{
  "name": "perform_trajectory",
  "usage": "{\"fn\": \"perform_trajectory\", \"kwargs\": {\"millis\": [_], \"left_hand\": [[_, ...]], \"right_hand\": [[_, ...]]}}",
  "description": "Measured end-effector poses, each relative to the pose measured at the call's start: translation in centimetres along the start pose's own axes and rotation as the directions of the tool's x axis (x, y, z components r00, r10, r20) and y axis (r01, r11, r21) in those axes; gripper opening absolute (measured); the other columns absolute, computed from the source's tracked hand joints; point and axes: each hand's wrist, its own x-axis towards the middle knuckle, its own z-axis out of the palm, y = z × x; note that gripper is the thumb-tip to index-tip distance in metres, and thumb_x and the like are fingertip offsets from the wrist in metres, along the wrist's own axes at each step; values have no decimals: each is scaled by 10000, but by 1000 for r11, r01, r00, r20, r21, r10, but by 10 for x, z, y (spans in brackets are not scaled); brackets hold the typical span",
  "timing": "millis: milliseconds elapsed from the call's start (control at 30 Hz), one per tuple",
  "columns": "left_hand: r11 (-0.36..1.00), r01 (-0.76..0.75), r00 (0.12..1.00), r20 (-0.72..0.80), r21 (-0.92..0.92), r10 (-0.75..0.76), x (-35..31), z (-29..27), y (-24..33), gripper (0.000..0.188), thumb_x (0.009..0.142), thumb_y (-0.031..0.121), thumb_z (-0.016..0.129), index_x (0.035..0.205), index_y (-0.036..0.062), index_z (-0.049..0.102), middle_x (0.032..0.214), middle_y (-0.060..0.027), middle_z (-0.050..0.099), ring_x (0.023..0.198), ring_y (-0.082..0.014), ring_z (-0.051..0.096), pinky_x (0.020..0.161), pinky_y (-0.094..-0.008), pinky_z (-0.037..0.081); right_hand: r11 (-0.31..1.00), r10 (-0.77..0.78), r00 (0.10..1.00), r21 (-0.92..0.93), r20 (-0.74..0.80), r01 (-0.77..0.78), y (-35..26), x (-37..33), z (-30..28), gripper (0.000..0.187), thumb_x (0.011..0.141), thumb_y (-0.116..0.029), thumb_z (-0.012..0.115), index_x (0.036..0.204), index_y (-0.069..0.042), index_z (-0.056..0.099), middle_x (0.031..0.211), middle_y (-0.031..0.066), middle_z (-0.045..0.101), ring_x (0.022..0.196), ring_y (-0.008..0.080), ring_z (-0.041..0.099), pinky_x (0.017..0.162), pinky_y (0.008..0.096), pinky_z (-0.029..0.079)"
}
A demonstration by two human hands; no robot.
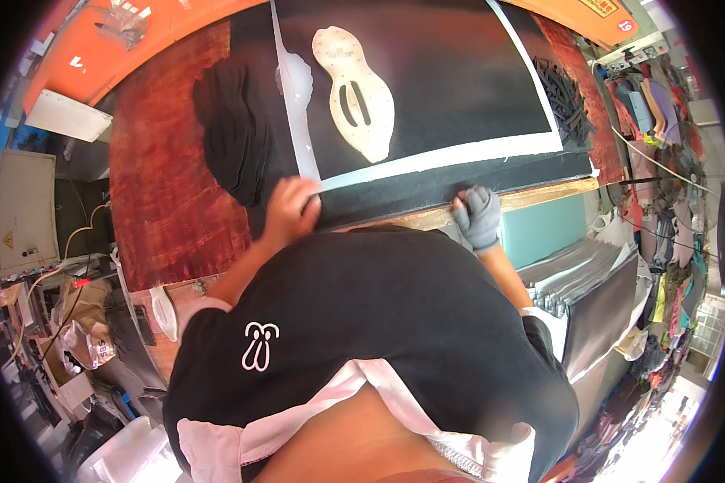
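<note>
My bare left hand (pixel 292 211) is at the near edge of the black sheet (pixel 467 80), beside the lower end of a narrow white strip (pixel 299 133). Its fingers curl inward, slightly blurred; whatever they may grip is hidden. Farther right, my right hand (pixel 478 217) wears a grey glove with bare fingertips. Its fingers are bent closed at the table's wooden front edge (pixel 540 195), and I cannot make out anything in them. A cream, sole-shaped template (pixel 365 101) with two long slots lies on the black sheet, beyond and between my hands.
Black cut pieces (pixel 235 129) lie piled left of the sheet on the reddish board (pixel 157 177). Black scraps (pixel 564 101) heap at the far right. An orange machine (pixel 185 24) spans the back. Stacked dark sheets (pixel 592 290) stand below the table at right.
</note>
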Motion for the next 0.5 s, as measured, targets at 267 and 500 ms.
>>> {"fn": "perform_trajectory", "kwargs": {"millis": [267, 500], "left_hand": [[980, -48, 997, -48, 193, 58, 62, 1, -52, 109, 760, 94, 642, 679, 62, 576, 675, -68, 514, 648, -265, 515, 594, -372, 386], [889, 74, 991, -130, 453, -16, 149, 44, -91, 230, 739, 254, 694, 738, 85, 538, 750, -73, 499, 745, -278, 520, 657, -403, 416]], "right_hand": [[998, 56, 991, 11, -119, -55, 29, 110, 69, 154, 710, -162, 669, 664, -116, 529, 619, 85, 533, 560, 301, 528, 507, 411, 429], [998, 42, 999, 54, 14, -43, 73, 218, 127, 182, 782, -256, 597, 712, -93, 554, 691, 123, 565, 656, 341, 559, 568, 455, 442]]}}
